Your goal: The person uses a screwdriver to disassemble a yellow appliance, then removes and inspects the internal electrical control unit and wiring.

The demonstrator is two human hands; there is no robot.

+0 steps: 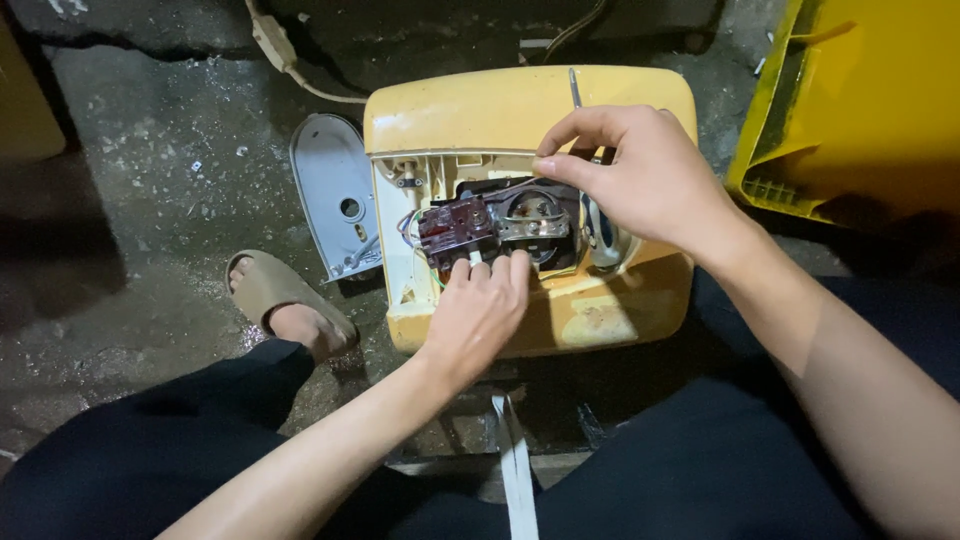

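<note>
A yellowed plastic appliance housing [470, 110] lies open on the ground in front of me. Inside its opening sits a dark reddish switch block [455, 228] with wires, beside a black and metal mechanism [535, 222]. My left hand [478, 312] reaches in from below, its fingertips pressing on the lower edge of the switch block and a small white part. My right hand [645, 175] hovers over the right side of the opening, thumb and forefinger pinched near the top of the mechanism; what they grip is hidden.
A grey oval cover plate [335, 200] lies left of the housing on the dirty concrete floor. A yellow plastic bin [860, 100] stands at the upper right. My sandalled foot [285, 305] rests at the left. A pale cable [285, 60] runs behind, and a white strap [515, 470] lies below.
</note>
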